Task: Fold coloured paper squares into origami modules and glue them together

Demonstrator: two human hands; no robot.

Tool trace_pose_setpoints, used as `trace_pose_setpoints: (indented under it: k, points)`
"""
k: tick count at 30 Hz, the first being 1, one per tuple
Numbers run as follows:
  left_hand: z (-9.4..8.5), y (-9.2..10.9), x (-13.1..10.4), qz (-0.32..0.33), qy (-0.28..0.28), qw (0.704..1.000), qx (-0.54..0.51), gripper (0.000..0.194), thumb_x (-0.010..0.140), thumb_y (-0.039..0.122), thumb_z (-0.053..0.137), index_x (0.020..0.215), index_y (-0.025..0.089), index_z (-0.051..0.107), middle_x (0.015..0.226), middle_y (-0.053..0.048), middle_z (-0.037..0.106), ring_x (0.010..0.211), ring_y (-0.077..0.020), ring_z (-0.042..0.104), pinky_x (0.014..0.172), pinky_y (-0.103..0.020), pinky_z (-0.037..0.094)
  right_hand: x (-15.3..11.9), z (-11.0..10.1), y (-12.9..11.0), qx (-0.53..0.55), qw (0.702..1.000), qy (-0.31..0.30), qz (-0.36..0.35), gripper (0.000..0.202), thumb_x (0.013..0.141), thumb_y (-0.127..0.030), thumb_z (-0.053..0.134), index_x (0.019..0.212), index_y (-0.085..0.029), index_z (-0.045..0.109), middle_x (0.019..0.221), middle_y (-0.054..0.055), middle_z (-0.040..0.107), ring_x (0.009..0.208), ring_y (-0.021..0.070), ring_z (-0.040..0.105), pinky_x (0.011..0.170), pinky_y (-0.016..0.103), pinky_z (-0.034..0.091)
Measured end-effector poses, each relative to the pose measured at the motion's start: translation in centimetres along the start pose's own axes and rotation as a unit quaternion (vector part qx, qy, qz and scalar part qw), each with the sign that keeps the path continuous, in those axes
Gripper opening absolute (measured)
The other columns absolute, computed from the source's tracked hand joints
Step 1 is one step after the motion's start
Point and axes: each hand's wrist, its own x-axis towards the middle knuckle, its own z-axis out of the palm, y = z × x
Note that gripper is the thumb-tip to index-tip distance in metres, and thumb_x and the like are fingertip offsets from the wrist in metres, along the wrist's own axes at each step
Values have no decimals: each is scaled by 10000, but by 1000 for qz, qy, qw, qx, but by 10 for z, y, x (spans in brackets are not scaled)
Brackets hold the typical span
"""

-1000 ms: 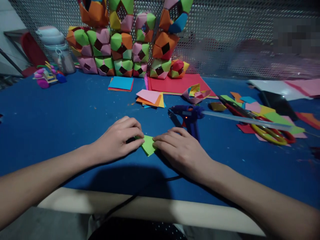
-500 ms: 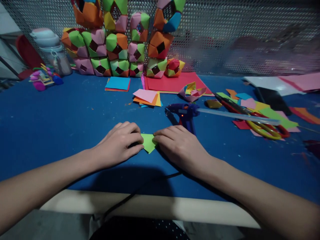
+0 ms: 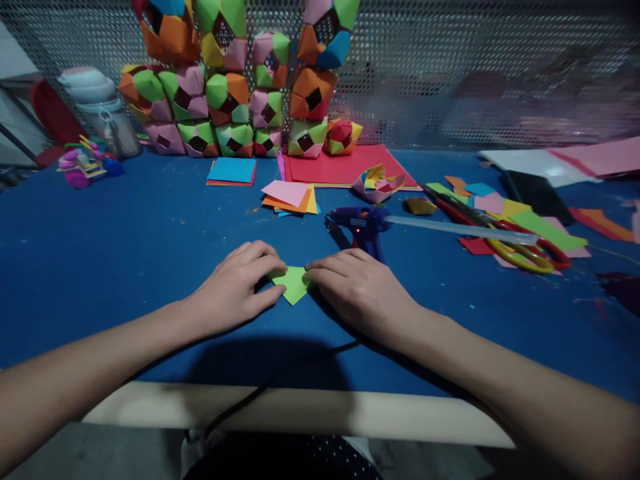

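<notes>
A small piece of green folded paper (image 3: 292,287) lies flat on the blue table, one point facing me. My left hand (image 3: 245,280) rests at its left corner, fingertips pressing the paper down. The thumb of that hand sits apart from the fingers, by the lower left edge. On the opposite side, my right hand (image 3: 363,290) has its fingers bunched over the right corner; its thumb is hidden. Just behind my right hand lies a blue hot glue gun (image 3: 363,223) with a small red light and a long clear glue stick (image 3: 460,230) sticking out.
Stacked paper modules (image 3: 227,100) stand against a mesh panel (image 3: 425,80). Paper sheets (image 3: 287,195), a blue-topped paper stack (image 3: 231,171) and red sheets (image 3: 350,167) lie behind. Scissors (image 3: 525,257) rest on scraps at right. A bottle (image 3: 107,113) stands far left. A black cord (image 3: 270,383) crosses the front edge.
My left thumb and fingers have spread further apart, exposing more of the green paper's left side. My right hand stays on the right corner. The whole view has shifted slightly.
</notes>
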Motion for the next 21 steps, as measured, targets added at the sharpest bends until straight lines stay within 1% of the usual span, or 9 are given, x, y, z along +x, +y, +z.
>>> trace_pose_setpoints:
  k: [2, 5, 7, 9, 12, 15, 17, 19, 21]
  points:
    - [-4, -1, 2, -22, 26, 998, -46, 200, 825, 196, 487, 1004, 160, 568, 1058, -68, 561, 986, -171, 513, 878, -324, 412, 1, -1, 2, 73, 996, 37, 35, 217, 877, -126, 431, 934, -120, 640, 891, 85, 692, 786, 175, 620, 692, 299, 449]
    - [-11, -2, 4, -76, 46, 992, -90, 222, 793, 148, 482, 998, 166, 566, 1018, -50, 596, 918, -156, 555, 802, -296, 451, 4, -5, 1, 193, 971, 70, 121, 201, 842, -130, 464, 932, -130, 643, 838, 52, 698, 693, 132, 622, 608, 236, 460]
    - [-14, -3, 4, -105, 47, 988, -99, 209, 789, 155, 488, 978, 170, 577, 965, -34, 620, 858, -150, 575, 750, -283, 461, 6, -8, -2, 255, 949, 58, 175, 190, 827, -135, 474, 895, -147, 652, 781, 21, 694, 637, 114, 610, 569, 219, 452]
    - [-13, -3, 4, -112, 46, 988, -99, 189, 792, 151, 489, 949, 172, 592, 927, -21, 636, 832, -144, 583, 741, -274, 460, 7, -10, -5, 294, 933, 35, 204, 182, 825, -154, 476, 869, -158, 652, 736, 7, 681, 610, 110, 594, 550, 219, 444]
    - [-9, -2, 4, -97, 36, 990, -99, 186, 792, 121, 479, 915, 175, 607, 903, -9, 648, 824, -134, 587, 751, -262, 455, 8, -9, -8, 288, 934, 28, 212, 145, 801, -192, 528, 886, -162, 642, 775, 23, 663, 677, 132, 581, 597, 248, 444]
    - [-6, -2, 5, -89, 17, 990, -108, 197, 788, 113, 481, 916, 182, 613, 900, 1, 655, 813, -127, 590, 734, -246, 453, 9, -4, -8, 275, 941, 32, 195, 141, 774, -213, 583, 897, -154, 620, 817, 32, 629, 745, 144, 550, 654, 266, 427]
    - [-7, -2, 6, -94, 6, 988, -122, 183, 799, 142, 485, 921, 187, 613, 901, 4, 660, 801, -126, 592, 714, -239, 454, 9, -2, -7, 294, 937, 19, 189, 75, 792, -214, 562, 803, -148, 596, 716, 2, 575, 661, 116, 506, 599, 241, 394]
    - [-9, -3, 6, -109, -3, 985, -135, 175, 815, 179, 480, 933, 189, 610, 883, 4, 660, 778, -127, 592, 685, -236, 457, 10, -1, -6, 321, 925, -2, 203, 134, 807, -215, 536, 688, -154, 540, 606, -34, 485, 561, 89, 428, 520, 220, 340]
    - [-10, -4, 6, -120, -3, 984, -131, 177, 822, 192, 477, 943, 189, 605, 858, 1, 655, 759, -129, 586, 670, -240, 457, 10, -1, -5, 338, 915, -15, 221, 158, 804, -212, 537, 658, -162, 502, 566, -51, 427, 525, 81, 381, 487, 214, 305]
